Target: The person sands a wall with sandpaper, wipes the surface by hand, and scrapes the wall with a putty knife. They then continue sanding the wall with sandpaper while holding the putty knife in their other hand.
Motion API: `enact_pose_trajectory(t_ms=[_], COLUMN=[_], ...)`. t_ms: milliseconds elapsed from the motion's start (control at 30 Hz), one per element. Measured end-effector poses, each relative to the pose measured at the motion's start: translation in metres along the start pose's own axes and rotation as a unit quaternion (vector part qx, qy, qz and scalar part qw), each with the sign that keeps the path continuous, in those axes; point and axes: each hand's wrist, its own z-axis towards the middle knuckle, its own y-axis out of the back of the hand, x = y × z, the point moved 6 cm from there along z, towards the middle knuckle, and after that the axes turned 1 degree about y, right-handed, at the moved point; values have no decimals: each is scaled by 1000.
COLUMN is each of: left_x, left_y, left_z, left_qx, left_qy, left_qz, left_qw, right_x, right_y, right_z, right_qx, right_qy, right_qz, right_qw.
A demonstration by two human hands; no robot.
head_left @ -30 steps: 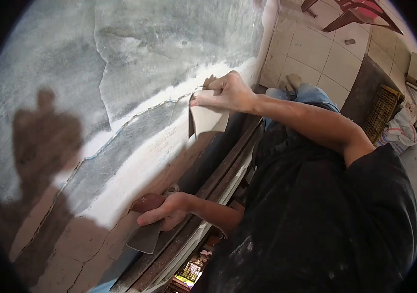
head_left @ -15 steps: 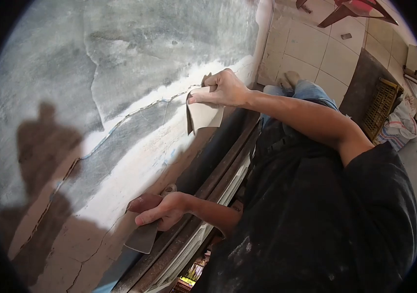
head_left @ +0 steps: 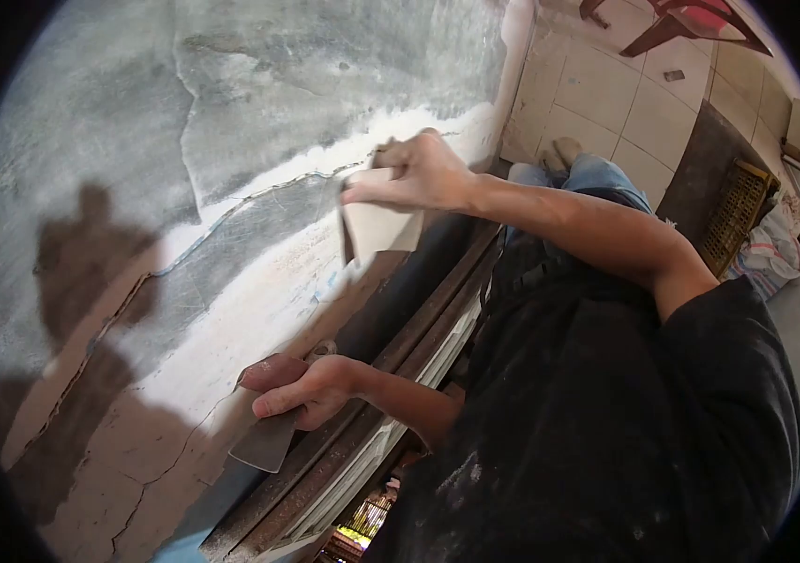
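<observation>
Pinched in my right hand (head_left: 423, 174) is a bent sheet of sandpaper (head_left: 383, 218), pale on one side and dark on the other. The hand is slightly blurred against the grey wall (head_left: 269, 103), over a band of white filler (head_left: 400, 127) beside a long crack (head_left: 198, 251). Lower down, my left hand (head_left: 320, 392) is wrapped around a putty knife, its flat metal blade (head_left: 262, 445) pointing down. A reddish-brown piece (head_left: 273, 372) and a small ring (head_left: 324, 348) show by the same hand; how they join the knife is hidden.
Brown wooden rails (head_left: 400, 347) run along the wall's foot, between it and my body. A yellow crate (head_left: 740, 211) and a striped sack (head_left: 768, 255) lie at the right. A dark red chair (head_left: 677, 26) stands on the tiled floor (head_left: 597, 94). A thinner crack (head_left: 147, 483) marks the lower wall.
My right hand has shifted a little left along the wall with the sandpaper and is now more blurred. My left hand keeps its hold on the putty knife. The view has shifted slightly.
</observation>
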Motion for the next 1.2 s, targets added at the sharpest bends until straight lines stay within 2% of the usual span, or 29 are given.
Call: enact_pose_trajectory(t_ms=[100,233,367,500,600,767,900,933,1033,1067,1167,1200], left_x=[-6,-4,-4,-4,-6,-4,-7,-5,0,-3,-1,-1], left_y=[0,-3,-2,1,-1,2,2,1,4,4,6,6], left_z=[-1,-1,-3,1,-2,-2,-2,-1,-1,-2,1,1], left_qx=[-2,11,11,7,7,6,-29,-23,-14,-24,-29,-28], left_qy=[-8,7,-13,-30,2,-13,-34,-29,-29,-41,-47,-42], left_qz=[22,2,0,28,33,28,27,15,13,29,33,27], left_qw=[1000,1000,1000,999,999,1000,999,999,999,998,998,998], right_x=[12,1,34,-7,-11,30,-6,6,17,22,-1,-16], right_y=[-1,4,-6,3,-2,-8,1,2,-5,-4,-3,-3], right_z=[4,-3,7,-9,-9,2,-9,-5,-1,1,-7,-7], right_qx=[33,-3,-10,11,-16,22,-37,-61,2,11,-61,18], right_qy=[-23,-11,3,-26,-8,-19,-16,37,-18,-42,-1,-75], right_qz=[-67,-48,-9,-38,-22,-52,9,-17,-54,-23,-18,-53], right_qw=[997,999,1000,999,1000,998,999,997,998,999,998,996])
